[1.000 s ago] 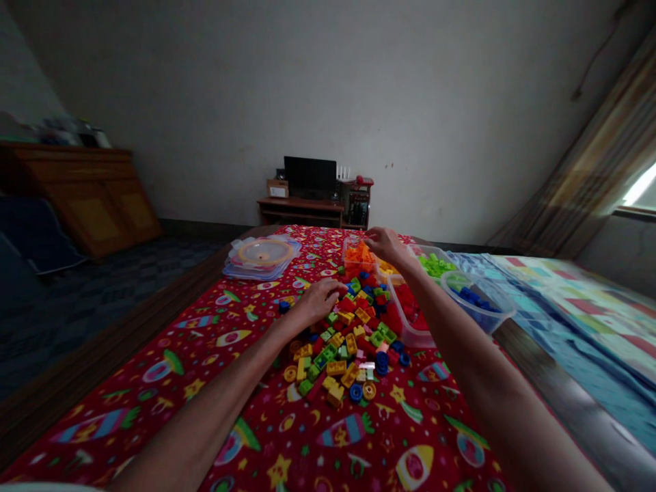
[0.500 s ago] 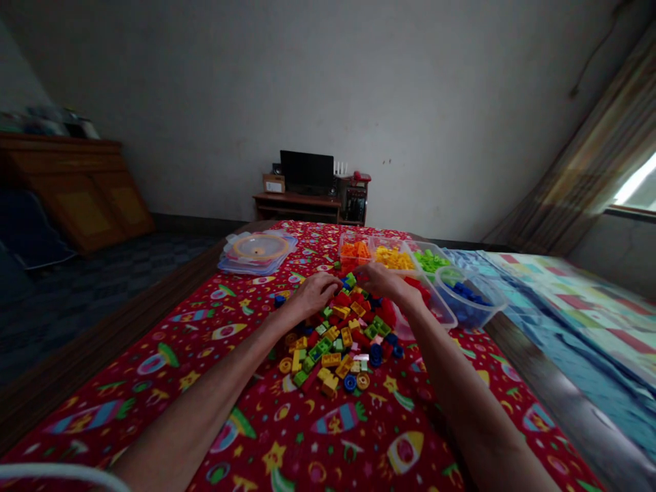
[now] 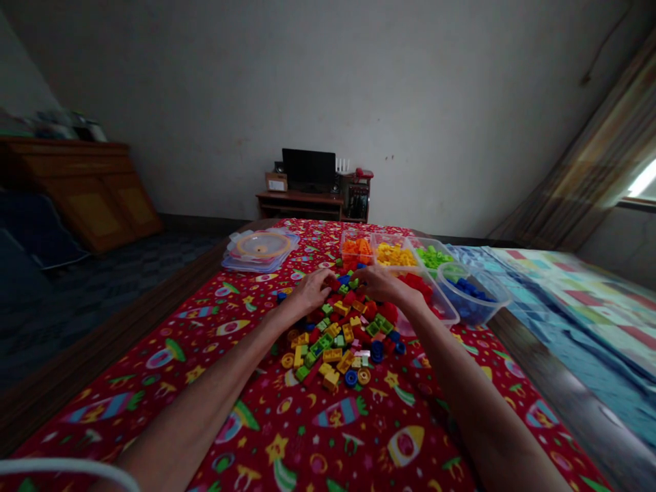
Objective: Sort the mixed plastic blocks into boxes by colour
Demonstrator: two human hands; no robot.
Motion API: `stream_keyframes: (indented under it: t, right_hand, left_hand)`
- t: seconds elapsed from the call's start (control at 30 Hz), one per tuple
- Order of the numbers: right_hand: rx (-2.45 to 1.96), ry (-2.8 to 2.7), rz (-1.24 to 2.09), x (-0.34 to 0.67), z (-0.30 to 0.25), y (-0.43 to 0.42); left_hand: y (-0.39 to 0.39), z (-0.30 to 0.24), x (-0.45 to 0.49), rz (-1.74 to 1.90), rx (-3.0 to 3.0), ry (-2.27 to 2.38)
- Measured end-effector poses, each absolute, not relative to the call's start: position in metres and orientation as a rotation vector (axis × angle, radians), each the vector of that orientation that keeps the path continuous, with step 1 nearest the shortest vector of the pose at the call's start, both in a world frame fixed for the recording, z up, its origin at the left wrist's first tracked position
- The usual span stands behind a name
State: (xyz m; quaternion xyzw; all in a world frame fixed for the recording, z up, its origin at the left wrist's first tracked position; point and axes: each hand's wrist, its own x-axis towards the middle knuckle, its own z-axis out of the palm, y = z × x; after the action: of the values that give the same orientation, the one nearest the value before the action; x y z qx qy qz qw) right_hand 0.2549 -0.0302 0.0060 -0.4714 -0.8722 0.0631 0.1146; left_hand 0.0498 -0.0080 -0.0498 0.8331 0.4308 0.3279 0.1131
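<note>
A loose pile of plastic building bricks [image 3: 333,338] in yellow, green, red and blue lies on the table in front of me. My left hand [image 3: 311,290] is at the far left side of the pile, its fingers bent towards the thumb with something reddish by the tips. What it holds, if anything, is too small to make out. Across from it, my right hand [image 3: 382,283] reaches over the pile's far right side. Its fingers curl down beside green and blue bricks [image 3: 351,281], and its fingertips are partly hidden.
Behind the right hand, a clear divided box [image 3: 451,320] holds orange, yellow, green and red bricks by colour. A round clear tub [image 3: 484,316] of blue bricks stands at its right. Stacked lids [image 3: 261,247] lie at the back left on the red patterned tablecloth [image 3: 205,403].
The view has shifted slightly. Both hands stay over the far part of the pile, with small finger movements; the left fingers have opened a little from the thumb.
</note>
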Motion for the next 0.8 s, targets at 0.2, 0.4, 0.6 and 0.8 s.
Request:
stream_keyframes:
  t: [0.2,0.4,0.6,0.8]
  right_hand:
    - [-1.337,-2.392,0.234,0.259,0.004,-0.025]
    - [-1.285,-2.201,0.343,0.256,0.000,-0.016]
    - [-1.403,-2.282,0.263,0.255,-0.001,-0.024]
    - [-1.438,-2.424,0.217,0.253,-0.010,-0.024]
  left_hand:
    - [-0.008,-0.041,0.045,0.996,2.280,1.266]
    - [0.000,-0.032,0.026,0.903,2.214,1.298]
    - [0.006,-0.038,0.017,0.736,2.412,1.447]
    - [-0.002,-0.040,0.022,0.614,2.446,1.579]
